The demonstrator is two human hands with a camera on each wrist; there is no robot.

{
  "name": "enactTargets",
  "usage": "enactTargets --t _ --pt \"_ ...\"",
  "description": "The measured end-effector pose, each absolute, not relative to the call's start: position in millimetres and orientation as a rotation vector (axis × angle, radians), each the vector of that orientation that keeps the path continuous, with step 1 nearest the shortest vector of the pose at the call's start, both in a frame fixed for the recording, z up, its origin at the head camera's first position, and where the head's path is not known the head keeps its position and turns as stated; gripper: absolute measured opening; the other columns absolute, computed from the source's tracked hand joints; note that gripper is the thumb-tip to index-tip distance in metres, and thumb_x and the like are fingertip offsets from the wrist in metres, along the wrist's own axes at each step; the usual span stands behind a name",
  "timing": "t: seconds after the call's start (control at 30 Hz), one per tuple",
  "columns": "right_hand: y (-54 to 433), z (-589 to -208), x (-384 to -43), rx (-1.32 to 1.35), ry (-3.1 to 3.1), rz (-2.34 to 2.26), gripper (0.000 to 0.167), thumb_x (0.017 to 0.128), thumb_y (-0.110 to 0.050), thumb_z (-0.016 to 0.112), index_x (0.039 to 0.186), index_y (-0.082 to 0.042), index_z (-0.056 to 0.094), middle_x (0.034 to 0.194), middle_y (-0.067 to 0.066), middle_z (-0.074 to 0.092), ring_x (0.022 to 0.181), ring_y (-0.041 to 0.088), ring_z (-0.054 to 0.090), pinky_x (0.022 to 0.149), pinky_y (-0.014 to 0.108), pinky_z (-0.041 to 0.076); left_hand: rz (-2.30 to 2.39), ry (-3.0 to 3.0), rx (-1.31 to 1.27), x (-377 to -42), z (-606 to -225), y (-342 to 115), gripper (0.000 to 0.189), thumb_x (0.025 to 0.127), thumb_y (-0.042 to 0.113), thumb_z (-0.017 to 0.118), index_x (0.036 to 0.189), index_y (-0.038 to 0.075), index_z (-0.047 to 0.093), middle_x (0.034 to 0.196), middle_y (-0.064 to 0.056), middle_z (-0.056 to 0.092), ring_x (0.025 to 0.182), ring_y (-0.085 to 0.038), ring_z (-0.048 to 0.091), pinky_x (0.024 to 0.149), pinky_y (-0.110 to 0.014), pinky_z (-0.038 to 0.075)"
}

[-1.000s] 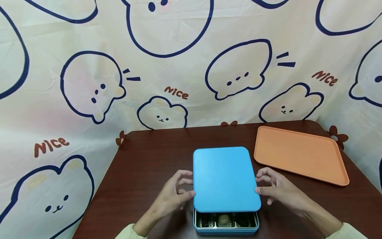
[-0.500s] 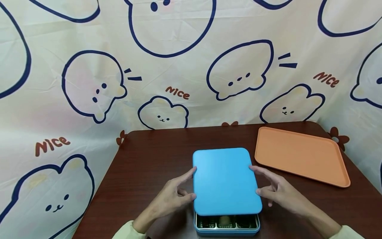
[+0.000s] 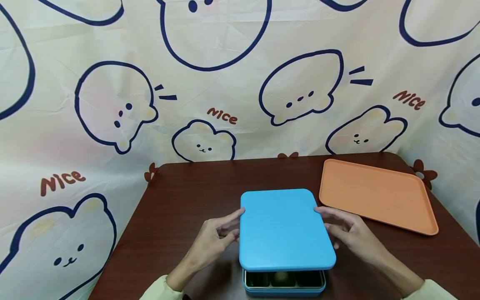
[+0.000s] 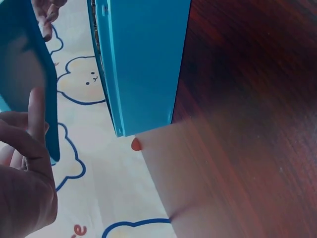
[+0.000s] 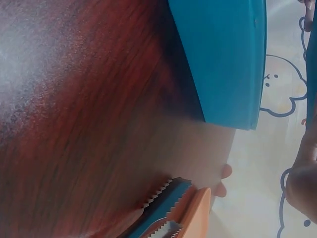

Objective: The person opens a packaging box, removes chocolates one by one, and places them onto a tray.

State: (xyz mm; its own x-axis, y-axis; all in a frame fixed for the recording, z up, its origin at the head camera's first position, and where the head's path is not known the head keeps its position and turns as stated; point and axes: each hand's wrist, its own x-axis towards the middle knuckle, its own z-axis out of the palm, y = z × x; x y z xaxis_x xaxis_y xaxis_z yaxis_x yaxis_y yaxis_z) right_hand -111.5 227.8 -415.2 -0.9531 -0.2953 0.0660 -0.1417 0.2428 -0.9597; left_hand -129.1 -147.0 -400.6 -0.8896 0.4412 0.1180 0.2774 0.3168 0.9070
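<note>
Two hands, the left hand (image 3: 210, 241) and right hand (image 3: 354, 234), grip the blue lid (image 3: 286, 229) by opposite sides, presumably to steady it above the blue box (image 3: 285, 291), well apart from the table's (image 3: 187, 200) far edge, with the orange tray (image 3: 378, 196) near the far right corner.

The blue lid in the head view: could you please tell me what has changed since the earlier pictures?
The blue lid has risen, its near edge now looking wider. The left hand and right hand hold its sides, index fingers straighter than at first. The box and orange tray stayed put.
</note>
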Motion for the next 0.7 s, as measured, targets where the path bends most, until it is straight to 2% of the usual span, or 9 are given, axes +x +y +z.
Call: enactTargets --t 0.13,0.27,0.37,0.5,0.6,0.7 --pt "227 -414 -113 -0.444 2.359 -1.826 0.041 0.104 -0.017 0.054 0.144 -0.008 0.051 0.130 -0.014 0.061 0.077 0.012 0.063 0.054 0.039 0.057 1.619 2.475 0.656 -129 -400 -146 0.054 0.095 0.007 0.067 0.145 0.020 0.052 0.126 -0.009 0.068 0.083 -0.011 0.073 0.059 -0.021 0.057" --pt "225 -413 -114 -0.552 2.428 -1.838 0.039 0.104 -0.012 0.052 0.143 -0.005 0.053 0.136 -0.011 0.061 0.100 -0.001 0.064 0.073 0.022 0.058 1.600 2.548 0.679 -127 -397 -146 0.051 0.094 0.008 0.068 0.143 0.018 0.055 0.124 -0.008 0.069 0.086 -0.008 0.073 0.067 -0.022 0.060" --pt "224 -412 -116 -0.613 2.502 -1.825 0.038 0.104 -0.009 0.052 0.142 -0.004 0.054 0.141 -0.005 0.059 0.125 -0.005 0.052 0.089 0.016 0.054 1.574 2.626 0.716 -127 -393 -146 0.048 0.094 0.009 0.068 0.140 0.016 0.058 0.122 -0.007 0.070 0.086 -0.006 0.073 0.062 -0.020 0.059" --pt "220 -406 -116 -0.522 2.506 -1.832 0.038 0.103 -0.014 0.056 0.141 -0.007 0.057 0.139 -0.006 0.060 0.120 -0.002 0.057 0.082 0.024 0.059 1.537 2.714 0.777 -128 -386 -147 0.043 0.094 0.011 0.068 0.136 0.015 0.061 0.114 -0.005 0.073 0.072 -0.003 0.071 0.046 -0.018 0.049" --pt "219 -400 -116 -0.416 2.507 -1.825 0.038 0.102 -0.014 0.057 0.139 -0.011 0.059 0.134 -0.011 0.062 0.089 0.001 0.067 0.062 0.028 0.059 1.505 2.758 0.820 -129 -380 -148 0.040 0.095 0.012 0.068 0.134 0.014 0.063 0.104 -0.003 0.076 0.062 -0.003 0.067 0.040 -0.018 0.039" --pt "218 -395 -117 -0.400 2.535 -1.800 0.036 0.103 -0.015 0.056 0.138 -0.013 0.060 0.120 -0.009 0.070 0.064 0.011 0.064 0.048 0.031 0.052 1.482 2.792 0.843 -131 -374 -148 0.040 0.094 0.009 0.068 0.133 0.013 0.064 0.098 -0.003 0.077 0.060 -0.004 0.067 0.038 -0.018 0.037"
